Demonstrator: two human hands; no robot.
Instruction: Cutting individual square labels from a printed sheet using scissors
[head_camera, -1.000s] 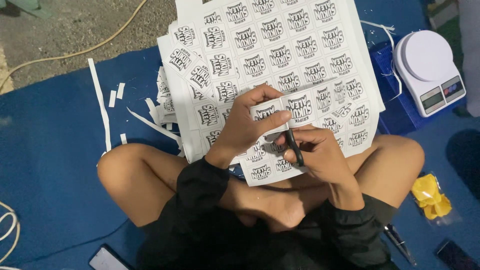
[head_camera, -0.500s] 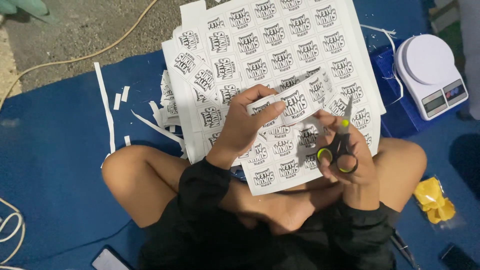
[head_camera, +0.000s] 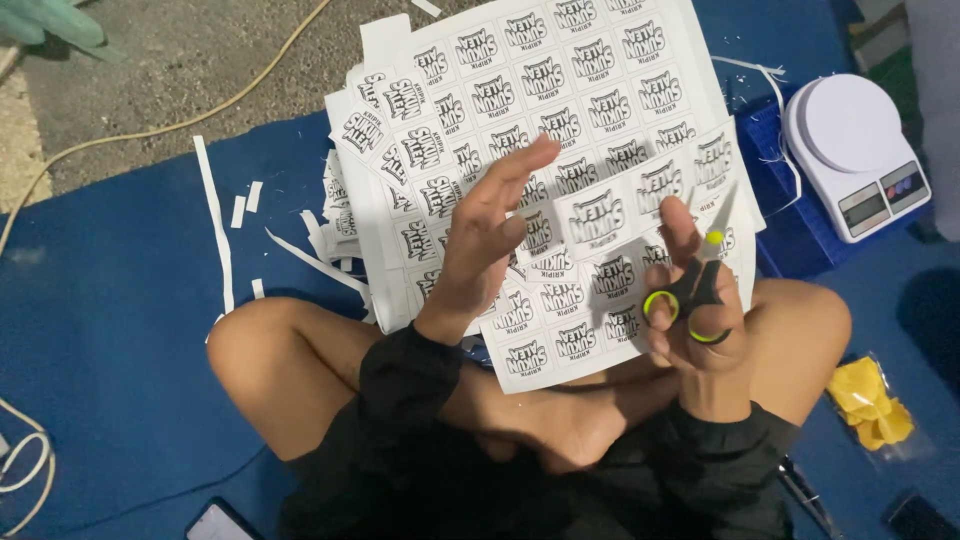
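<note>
I sit cross-legged on a blue mat. Sheets of printed black-and-white labels (head_camera: 560, 110) lie spread in front of me, one sheet (head_camera: 600, 300) resting across my legs. My left hand (head_camera: 490, 235) is raised over that sheet with fingers spread, holding nothing. My right hand (head_camera: 690, 300) grips small scissors (head_camera: 700, 280) with black and yellow-green handles, blades pointing up and away, above the sheet's right side.
A white digital kitchen scale (head_camera: 855, 150) stands at the right on a blue box. A clear bag of yellow pieces (head_camera: 872, 415) lies by my right knee. Cut paper strips (head_camera: 215, 220) litter the mat (head_camera: 100, 320) at left. A cord crosses the bare ground behind.
My right hand lifted the scissors off the sheet and moved right. My left hand let go of the sheet and opened above it.
</note>
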